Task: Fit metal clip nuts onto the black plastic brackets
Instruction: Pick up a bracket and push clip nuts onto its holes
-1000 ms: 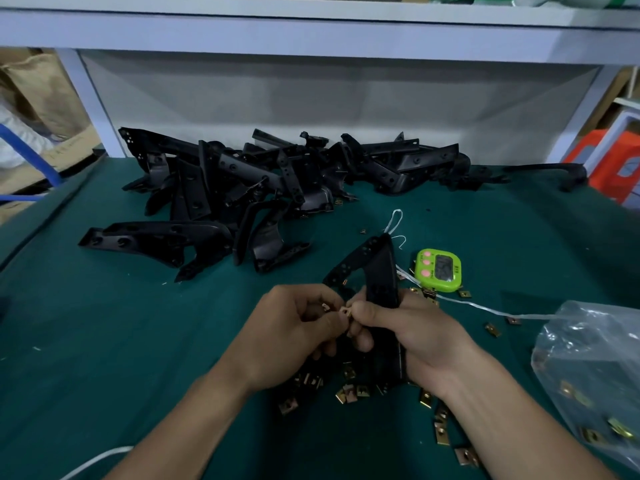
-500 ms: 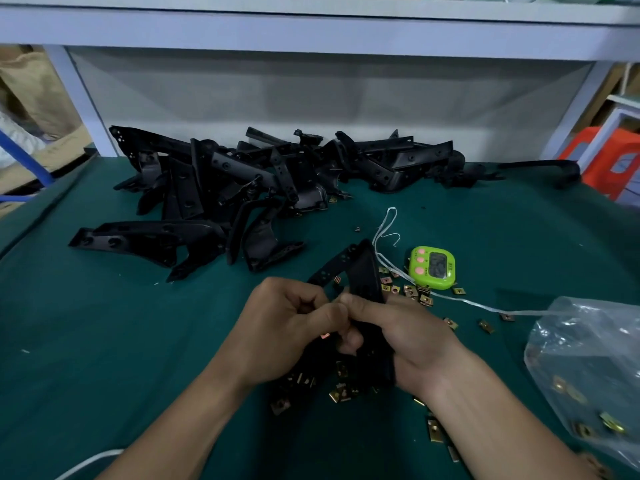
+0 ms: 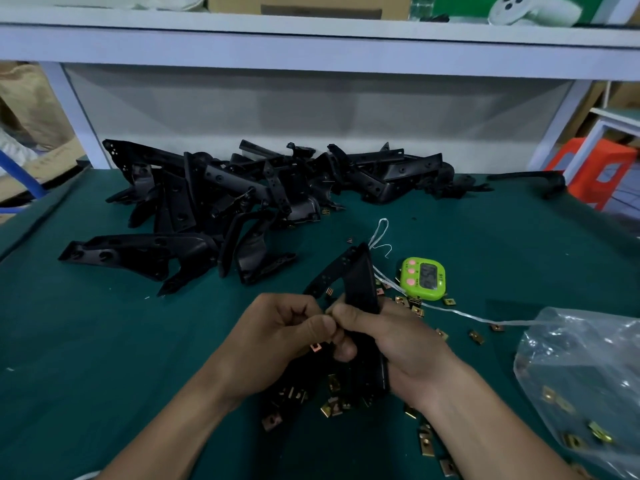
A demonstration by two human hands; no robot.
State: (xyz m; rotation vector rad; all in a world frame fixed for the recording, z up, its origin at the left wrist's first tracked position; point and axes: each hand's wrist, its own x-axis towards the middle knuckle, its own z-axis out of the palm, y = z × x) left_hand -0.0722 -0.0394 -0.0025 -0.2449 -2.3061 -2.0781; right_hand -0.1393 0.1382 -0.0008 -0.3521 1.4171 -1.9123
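The seemingly stiff, light bracket point(image 3: 360, 289) is gripped mid-length by the right hand point(image 3: 398, 348) while a small, likely slippery clip nut point(image 3: 315, 347) is pinched by the left hand point(image 3: 277, 344).

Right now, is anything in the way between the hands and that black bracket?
Nothing visible. The right hand grips the black bracket, and the left hand pinches at its edge.

Small factory assembly bench.
Green mat point(image 3: 86, 341) held a bracket pile point(image 3: 221, 188) upper center, loose clip nuts point(image 3: 334, 407), a timer point(image 3: 423, 278); metal shelf point(image 3: 311, 46) spanned the top.
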